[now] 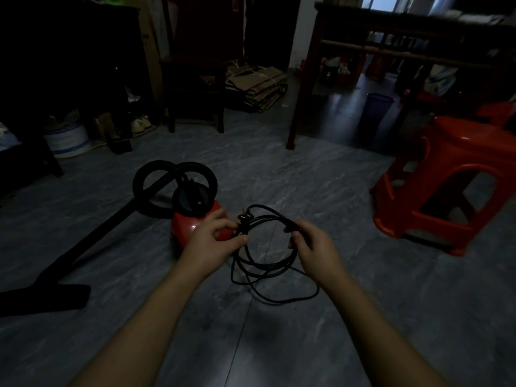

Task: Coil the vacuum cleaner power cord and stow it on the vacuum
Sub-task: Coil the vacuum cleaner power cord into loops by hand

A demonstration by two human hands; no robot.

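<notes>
Black cord (262, 268) in loose loops

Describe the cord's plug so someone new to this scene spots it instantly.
Start at the red vacuum on the grey floor; just right of it the left hand and right hand hold loops of black cord. The plug sticks up from the loops by the left hand's fingertips. Only it is blocky with metal prongs; the rest is thin cable.

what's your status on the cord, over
On it: left hand pinches cord by the plug, right hand grips the coil's opposite side. Loose loops sagging, not yet on vacuum. Nothing blocking.
</notes>
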